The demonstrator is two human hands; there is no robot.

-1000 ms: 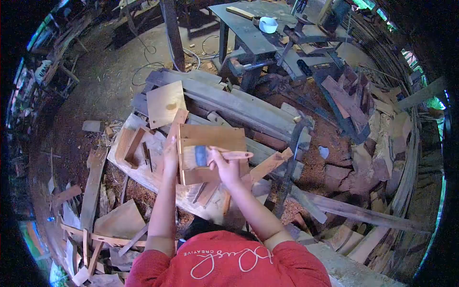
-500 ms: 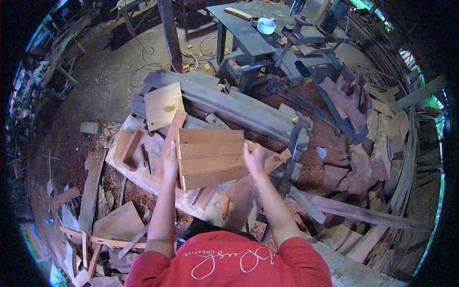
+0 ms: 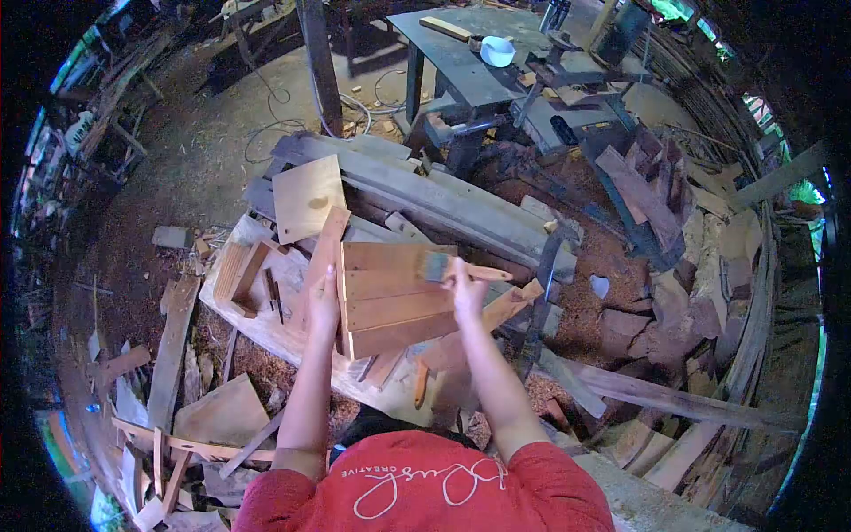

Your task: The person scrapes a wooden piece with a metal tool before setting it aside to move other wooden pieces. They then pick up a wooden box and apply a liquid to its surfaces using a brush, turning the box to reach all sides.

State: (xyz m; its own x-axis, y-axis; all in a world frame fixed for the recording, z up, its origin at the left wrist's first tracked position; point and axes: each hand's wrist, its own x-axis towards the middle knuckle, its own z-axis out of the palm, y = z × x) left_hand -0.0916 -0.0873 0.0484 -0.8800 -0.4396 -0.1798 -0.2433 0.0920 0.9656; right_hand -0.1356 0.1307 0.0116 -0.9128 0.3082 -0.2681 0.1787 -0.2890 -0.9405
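Note:
A slatted wooden box is tilted in front of me, its face of several planks turned up. My left hand is closed on its left edge, thumb up along the side. A paintbrush with a wooden handle is gripped in my right hand. Its bristles lie over the upper right part of the planks. Beneath the box is a pale work board. An orange wooden handle lies near my body; its other end is hidden.
A square plywood piece leans beyond the box. To the left lie a small wooden frame and thin dark tools. Grey beams run behind. A metal table holds a white container. Wood scraps litter the ground.
The paintbrush, not visible before, now shows in my right hand across the planks. The box has shifted slightly right and down with my left hand still on its edge.

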